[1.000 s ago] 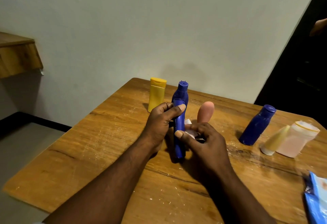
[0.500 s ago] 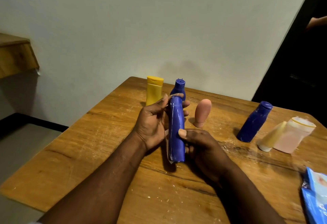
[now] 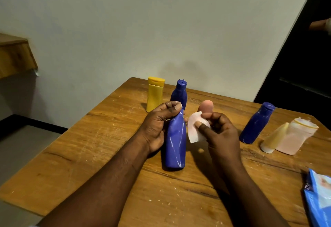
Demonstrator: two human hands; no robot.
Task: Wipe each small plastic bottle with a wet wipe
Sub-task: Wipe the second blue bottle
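As we hold it, the blue bottle (image 3: 175, 146) stands upright.
Left-hand fingers (image 3: 171, 106) grasp its top; right-hand fingers (image 3: 203, 127) pinch a wet wipe (image 3: 192, 132).

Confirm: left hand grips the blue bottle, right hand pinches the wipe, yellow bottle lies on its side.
Wrong on one point: the head view shows the yellow bottle standing upright. The left hand grips the blue bottle; the right hand pinches the wipe.

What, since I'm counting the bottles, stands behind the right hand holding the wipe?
Only the rounded top of a pink bottle shows above the right hand and its wet wipe. The bottle's lower body and base are covered by them, so how it stands is hidden.
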